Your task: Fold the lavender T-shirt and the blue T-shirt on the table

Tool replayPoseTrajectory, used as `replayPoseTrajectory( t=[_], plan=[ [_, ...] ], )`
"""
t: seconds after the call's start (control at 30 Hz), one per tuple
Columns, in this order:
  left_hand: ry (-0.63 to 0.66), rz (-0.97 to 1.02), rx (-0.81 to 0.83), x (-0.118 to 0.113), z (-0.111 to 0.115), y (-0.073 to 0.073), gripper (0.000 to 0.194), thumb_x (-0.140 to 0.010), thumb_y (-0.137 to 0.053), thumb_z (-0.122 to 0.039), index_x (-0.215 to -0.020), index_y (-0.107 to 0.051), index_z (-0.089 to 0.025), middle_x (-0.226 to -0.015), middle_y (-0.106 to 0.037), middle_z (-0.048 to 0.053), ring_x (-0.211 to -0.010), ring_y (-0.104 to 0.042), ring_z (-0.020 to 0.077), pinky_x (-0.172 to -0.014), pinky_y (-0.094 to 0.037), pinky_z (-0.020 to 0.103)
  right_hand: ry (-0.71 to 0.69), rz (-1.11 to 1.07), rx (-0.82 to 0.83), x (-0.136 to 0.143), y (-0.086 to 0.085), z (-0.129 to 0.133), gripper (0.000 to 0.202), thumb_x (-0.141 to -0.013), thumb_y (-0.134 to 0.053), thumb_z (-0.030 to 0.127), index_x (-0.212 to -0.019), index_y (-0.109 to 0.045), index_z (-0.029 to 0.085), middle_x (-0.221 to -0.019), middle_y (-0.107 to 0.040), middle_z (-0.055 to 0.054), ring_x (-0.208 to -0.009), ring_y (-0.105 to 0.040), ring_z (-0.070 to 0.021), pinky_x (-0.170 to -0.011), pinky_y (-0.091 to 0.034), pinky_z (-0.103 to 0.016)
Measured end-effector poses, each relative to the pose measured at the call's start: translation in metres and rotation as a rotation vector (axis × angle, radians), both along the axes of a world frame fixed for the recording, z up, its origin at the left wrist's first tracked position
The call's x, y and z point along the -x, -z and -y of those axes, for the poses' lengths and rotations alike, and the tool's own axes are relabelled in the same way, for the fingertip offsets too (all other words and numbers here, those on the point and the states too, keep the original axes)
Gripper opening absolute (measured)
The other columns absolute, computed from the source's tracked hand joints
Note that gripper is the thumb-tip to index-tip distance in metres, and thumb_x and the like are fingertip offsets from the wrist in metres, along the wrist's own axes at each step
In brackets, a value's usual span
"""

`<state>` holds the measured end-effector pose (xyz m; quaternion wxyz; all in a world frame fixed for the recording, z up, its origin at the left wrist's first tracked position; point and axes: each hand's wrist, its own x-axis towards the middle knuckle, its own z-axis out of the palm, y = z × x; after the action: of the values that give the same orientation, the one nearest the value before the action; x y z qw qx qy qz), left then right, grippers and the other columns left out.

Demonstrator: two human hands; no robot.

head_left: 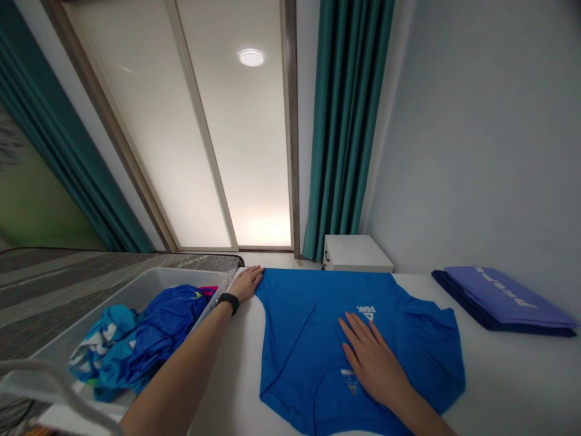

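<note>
A blue T-shirt (295, 327) with white lettering lies spread on the white table (227, 375), its neckline toward me. My right hand (372, 357) rests flat on the shirt with fingers extended, just beside the white print. At the shirt's far left corner, my left hand (247, 283) lies flat with fingers stretched out, touching the fabric's edge at the table's far side. A black band (228, 301) circles the left wrist. Neither hand grips anything that I can see.
Left of the table, a clear plastic bin (59, 348) holds crumpled blue clothes (154, 330). Folded purple and navy garments (499, 297) lie stacked at the table's right. Beyond stand a white cabinet (356, 254), a teal curtain (349, 133) and sliding doors (236, 151).
</note>
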<state>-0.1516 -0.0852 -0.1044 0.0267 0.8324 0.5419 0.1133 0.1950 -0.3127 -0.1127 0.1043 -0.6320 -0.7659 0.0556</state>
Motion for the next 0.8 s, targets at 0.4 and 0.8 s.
replayPoseTrajectory(
  t=[0.4, 0.8],
  plan=[
    [0.031, -0.026, 0.040, 0.009, 0.012, 0.002, 0.053, -0.095, -0.036, -0.042, -0.143, -0.047, -0.021, -0.150, -0.042, 0.008, -0.140, -0.036, 0.0233, -0.116, -0.025, 0.040, -0.002, 0.028, -0.005, -0.001, 0.001, 0.000, 0.056, -0.100, -0.024, 0.047, -0.149, -0.033, 0.023, -0.156, -0.028, -0.003, -0.145, -0.023, -0.0240, -0.119, -0.017, -0.050],
    [0.014, -0.057, -0.022, 0.006, 0.020, 0.002, 0.052, -0.091, -0.037, -0.029, -0.141, -0.048, -0.022, -0.149, -0.044, 0.006, -0.138, -0.038, 0.0220, -0.116, -0.025, 0.040, 0.001, 0.034, -0.026, 0.003, -0.001, 0.003, 0.055, -0.100, -0.024, 0.045, -0.149, -0.035, 0.023, -0.156, -0.029, -0.003, -0.144, -0.025, -0.0243, -0.118, -0.018, -0.051]
  ],
)
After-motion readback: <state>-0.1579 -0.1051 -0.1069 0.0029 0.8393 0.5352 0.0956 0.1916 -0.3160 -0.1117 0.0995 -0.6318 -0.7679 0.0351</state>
